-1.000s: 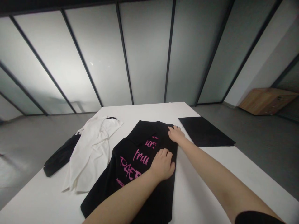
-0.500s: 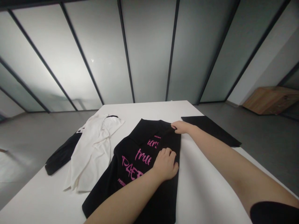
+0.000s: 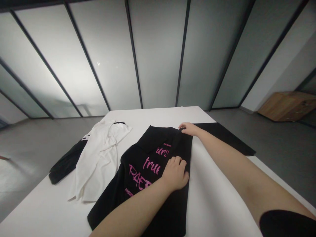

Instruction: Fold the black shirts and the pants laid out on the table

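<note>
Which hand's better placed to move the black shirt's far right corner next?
Likely the right: the right hand is already at that corner of the black shirt, seemingly pinching it. The left hand rests on the shirt, nearer the wearer.

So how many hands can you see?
2. The left hand rests on the black shirt, beside its pink letters. The right hand pinches that shirt's far edge, toward its right corner.

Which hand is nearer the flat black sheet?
Right hand, gripping the black shirt by its far edge, near the sheet. The left hand rests on the shirt, farther away.
</note>
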The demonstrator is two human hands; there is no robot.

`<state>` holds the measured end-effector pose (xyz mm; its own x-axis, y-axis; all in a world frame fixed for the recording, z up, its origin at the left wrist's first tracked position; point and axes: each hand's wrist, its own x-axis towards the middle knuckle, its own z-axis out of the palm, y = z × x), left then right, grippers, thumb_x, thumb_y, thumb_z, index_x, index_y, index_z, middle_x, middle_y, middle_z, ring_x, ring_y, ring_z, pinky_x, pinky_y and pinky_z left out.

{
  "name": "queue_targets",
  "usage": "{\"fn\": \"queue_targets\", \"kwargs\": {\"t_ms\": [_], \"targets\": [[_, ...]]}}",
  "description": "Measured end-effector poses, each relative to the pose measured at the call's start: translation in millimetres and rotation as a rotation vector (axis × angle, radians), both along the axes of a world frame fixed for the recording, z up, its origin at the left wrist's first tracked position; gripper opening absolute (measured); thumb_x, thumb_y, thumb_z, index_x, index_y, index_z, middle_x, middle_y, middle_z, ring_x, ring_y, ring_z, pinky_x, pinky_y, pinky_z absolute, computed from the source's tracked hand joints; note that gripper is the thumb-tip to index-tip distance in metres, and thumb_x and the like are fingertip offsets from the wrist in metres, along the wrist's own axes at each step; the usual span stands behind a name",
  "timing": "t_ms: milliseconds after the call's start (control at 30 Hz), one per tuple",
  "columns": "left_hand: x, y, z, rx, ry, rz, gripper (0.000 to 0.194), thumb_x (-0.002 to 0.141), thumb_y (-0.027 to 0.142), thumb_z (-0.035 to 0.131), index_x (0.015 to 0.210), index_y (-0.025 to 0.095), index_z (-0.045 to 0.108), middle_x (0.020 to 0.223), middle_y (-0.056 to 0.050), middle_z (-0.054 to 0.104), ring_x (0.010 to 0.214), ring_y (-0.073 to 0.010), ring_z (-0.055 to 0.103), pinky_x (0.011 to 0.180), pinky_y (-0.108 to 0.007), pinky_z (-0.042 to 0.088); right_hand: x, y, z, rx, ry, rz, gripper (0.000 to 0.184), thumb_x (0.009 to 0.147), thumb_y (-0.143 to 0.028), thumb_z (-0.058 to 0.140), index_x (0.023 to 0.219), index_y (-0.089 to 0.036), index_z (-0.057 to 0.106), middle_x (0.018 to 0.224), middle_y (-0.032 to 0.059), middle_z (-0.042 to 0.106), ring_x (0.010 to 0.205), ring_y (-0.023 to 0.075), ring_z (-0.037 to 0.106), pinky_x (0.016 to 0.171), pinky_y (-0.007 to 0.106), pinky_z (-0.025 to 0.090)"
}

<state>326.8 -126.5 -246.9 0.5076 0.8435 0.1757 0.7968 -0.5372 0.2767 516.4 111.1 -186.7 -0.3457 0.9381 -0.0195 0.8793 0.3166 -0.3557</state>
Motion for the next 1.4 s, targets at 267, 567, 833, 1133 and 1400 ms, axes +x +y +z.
{"fn": "queue_targets", "kwargs": {"t_ms": [267,567,833,1133,1400], "targets": [[-0.5,0.3,0.1,0.025,-0.013,-0.006,0.030,0.096,0.038,0.058,0.121,0.021,0.059,0.124,-0.010,0.058,0.113,-0.0280,0.051,0.100,-0.043,0.047,-19.7,-27.1,-26.0,0.228,-0.062,-0.255,0.023,0.091,-0.014,0.060,0.107,-0.022,0.074,0.122,0.0150,0.071,0.115,0.0330,0.061,0.099,0.045,0.046],[0.7,0.0,2.8,-0.013,0.010,0.003,0.029,0.097,0.036,0.058,0.122,0.022,0.057,0.126,-0.010,0.057,0.116,-0.0285,0.050,0.102,-0.044,0.047,-43.3,-53.2,-46.9,0.221,-0.141,-0.218,0.032,0.104,-0.042,0.049,0.115,-0.021,0.071,0.118,0.0162,0.071,0.112,0.0320,0.063,0.096,0.041,0.047],[2.1,-0.6,1.9,0.001,0.000,0.004,0.027,0.098,0.037,0.056,0.120,0.022,0.058,0.126,-0.010,0.057,0.116,-0.0283,0.051,0.103,-0.044,0.047,-48.2,-53.9,-75.8,0.159,-0.171,-0.279,0.048,0.107,-0.045,0.037,0.141,-0.018,0.057,0.163,0.0196,0.044,0.150,0.0394,0.038,0.121,0.058,0.027],[2.1,-1.4,3.3,0.003,-0.008,0.009,0.026,0.098,0.035,0.057,0.119,0.021,0.057,0.126,-0.010,0.057,0.116,-0.0284,0.052,0.102,-0.043,0.047,-45.7,-46.5,-77.3,0.100,-0.170,-0.273,0.052,0.106,-0.050,0.038,0.144,-0.019,0.055,0.169,0.0188,0.036,0.154,0.0412,0.032,0.123,0.063,0.022],[2.4,-2.5,3.4,-0.011,0.004,0.010,0.026,0.097,0.035,0.057,0.120,0.022,0.057,0.126,-0.010,0.057,0.116,-0.0284,0.052,0.104,-0.044,0.047,-45.2,-51.0,-74.3,0.106,-0.159,-0.273,0.053,0.107,-0.052,0.036,0.144,-0.019,0.055,0.169,0.0175,0.037,0.155,0.0399,0.032,0.125,0.060,0.022]]}}
